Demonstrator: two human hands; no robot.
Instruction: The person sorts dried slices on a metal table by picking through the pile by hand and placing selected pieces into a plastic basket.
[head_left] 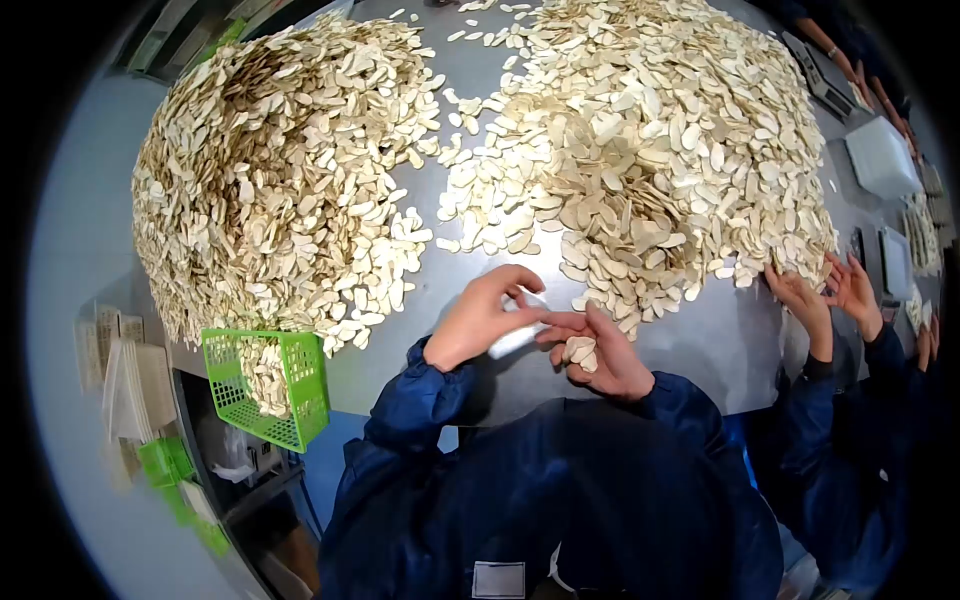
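Observation:
My left hand [480, 318] curls around a smooth white object [514, 338], whose kind I cannot make out because the fingers cover part of it. The fingertips of this hand meet those of my right hand [615, 365]. A few pale, flat dried slices [580, 353] rest in the bent fingers of my right hand. Both hands are over the near edge of the metal table [440, 350]. Just beyond them spreads a large heap of the same slices [620, 180], and a second heap [270, 200] rises at the left.
A green perforated basket [308, 385] holding slices sits at the table's left edge. At the right, a co-worker's hands [805, 300] touch the big heap. White plastic containers [882, 160] and a flat dark device [818, 78] stand farther right. Shelving is below left.

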